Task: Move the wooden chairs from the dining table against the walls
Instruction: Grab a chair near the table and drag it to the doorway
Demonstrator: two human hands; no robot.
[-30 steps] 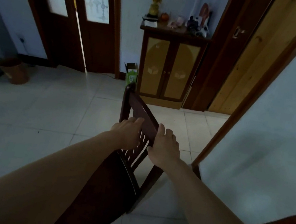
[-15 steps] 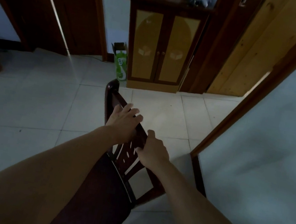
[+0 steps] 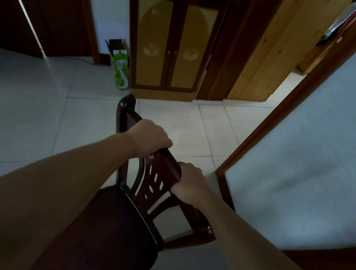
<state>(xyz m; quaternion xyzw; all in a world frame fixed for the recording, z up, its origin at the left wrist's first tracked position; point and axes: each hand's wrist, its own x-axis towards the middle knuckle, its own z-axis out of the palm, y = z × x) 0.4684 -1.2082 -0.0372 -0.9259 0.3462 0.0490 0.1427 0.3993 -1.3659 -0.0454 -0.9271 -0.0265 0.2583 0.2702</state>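
Observation:
A dark wooden chair (image 3: 112, 229) with a slatted back and a dark seat stands on the tiled floor right in front of me, its back turned toward the pale wall on the right. My left hand (image 3: 149, 136) is closed over the top rail of the chair's back, near its far end. Lower down the same rail, at its near end, my right hand (image 3: 189, 186) grips it. The chair's legs are mostly hidden under the seat and my arms.
A pale wall (image 3: 319, 156) with a dark wooden corner trim runs along the right, close to the chair. Ahead stand a yellow-doored cabinet (image 3: 169, 48), a green carton (image 3: 119, 66) beside it, and dark doors (image 3: 36, 9) at left. A pine door (image 3: 275, 47) hangs open at right.
Both hands have closed around the chair's top rail; earlier their fingers lay loosely on it. The chair and the view have shifted nearer the cabinet and the right wall.

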